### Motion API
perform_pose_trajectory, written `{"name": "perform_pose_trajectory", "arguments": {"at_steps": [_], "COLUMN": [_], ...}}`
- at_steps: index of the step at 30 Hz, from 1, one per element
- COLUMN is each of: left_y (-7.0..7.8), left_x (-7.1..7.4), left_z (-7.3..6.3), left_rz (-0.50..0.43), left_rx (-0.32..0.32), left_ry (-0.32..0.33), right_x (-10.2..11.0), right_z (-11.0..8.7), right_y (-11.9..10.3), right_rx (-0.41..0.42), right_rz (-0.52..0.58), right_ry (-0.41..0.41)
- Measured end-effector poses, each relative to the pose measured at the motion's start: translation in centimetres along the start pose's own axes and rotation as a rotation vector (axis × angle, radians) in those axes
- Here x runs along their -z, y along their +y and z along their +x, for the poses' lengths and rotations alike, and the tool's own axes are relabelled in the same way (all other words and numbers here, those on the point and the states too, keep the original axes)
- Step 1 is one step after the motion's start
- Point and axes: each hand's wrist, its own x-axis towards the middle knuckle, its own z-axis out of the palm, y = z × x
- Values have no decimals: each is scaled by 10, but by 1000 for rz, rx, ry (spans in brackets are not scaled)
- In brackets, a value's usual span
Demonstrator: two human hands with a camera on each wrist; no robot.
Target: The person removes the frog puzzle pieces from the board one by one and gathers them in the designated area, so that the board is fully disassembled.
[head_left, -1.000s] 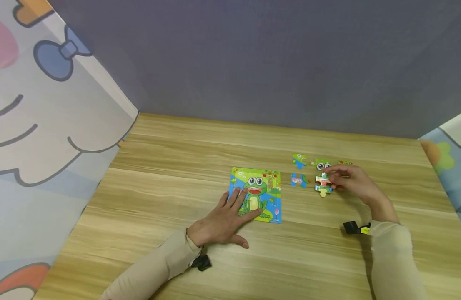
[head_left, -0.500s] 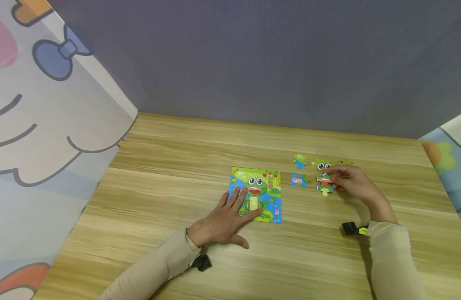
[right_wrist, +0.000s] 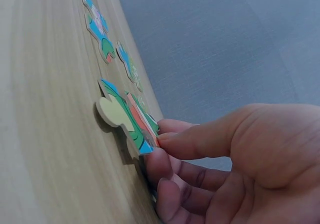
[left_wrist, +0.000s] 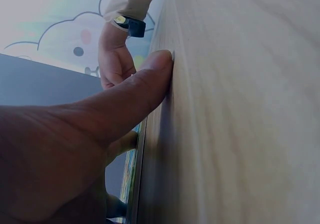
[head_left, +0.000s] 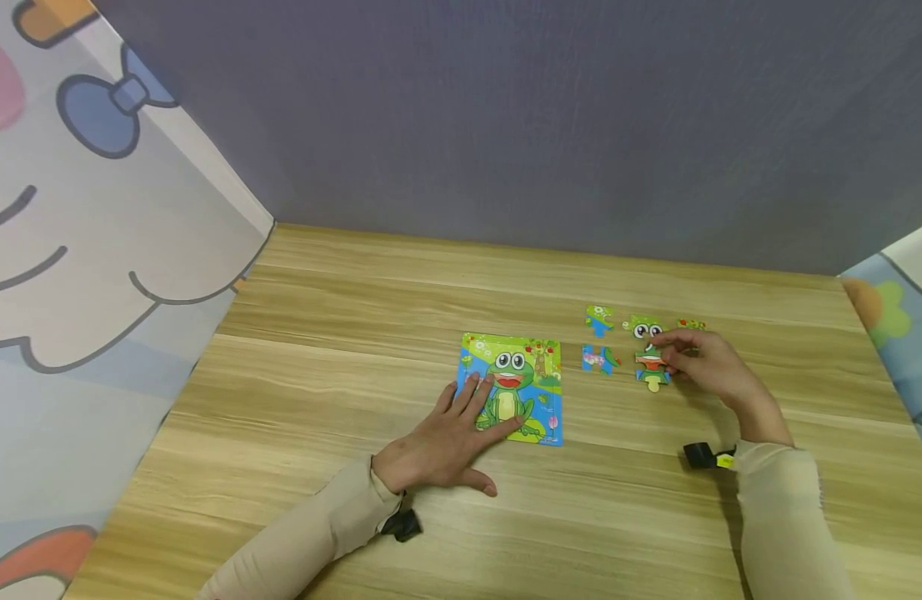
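My left hand point(head_left: 449, 446) lies with spread fingers over the lower left of a square frog picture point(head_left: 547, 358), whose pieces look assembled in a frame. In the left wrist view its thumb point(left_wrist: 137, 94) touches the wooden table. My right hand point(head_left: 712, 367) pinches the right edge of a jigsaw piece point(right_wrist: 132, 119) between thumb and fingers. That piece shows the frog's red mouth and a pale knob; a shadow under it suggests a slight tilt off the table. Just beyond it is the eyes piece point(head_left: 643, 323), partly behind the fingertips.
Left of the held piece lie a pink-and-blue piece point(head_left: 594, 359) and, farther back, a green-and-blue piece point(head_left: 599, 317). A piece with red spots point(head_left: 689, 324) is partly covered by my right hand. A grey panel point(head_left: 506, 125) rises behind the table point(head_left: 341, 333).
The held piece has shifted slightly to the right and turned a little in my right hand's fingers. My left hand stays in place on the frog picture.
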Motion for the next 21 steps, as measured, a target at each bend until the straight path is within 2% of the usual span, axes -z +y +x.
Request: {"name": "perform_pose_trajectory", "arguments": {"at_steps": [21], "left_y": [-1], "left_x": [-1], "left_z": [0], "left_rz": [15], "left_rx": [-2], "left_ry": [3], "right_x": [-2], "right_z": [0], "right_y": [-3], "right_rx": [-10], "right_rz": [-64], "right_ry": [9]}}
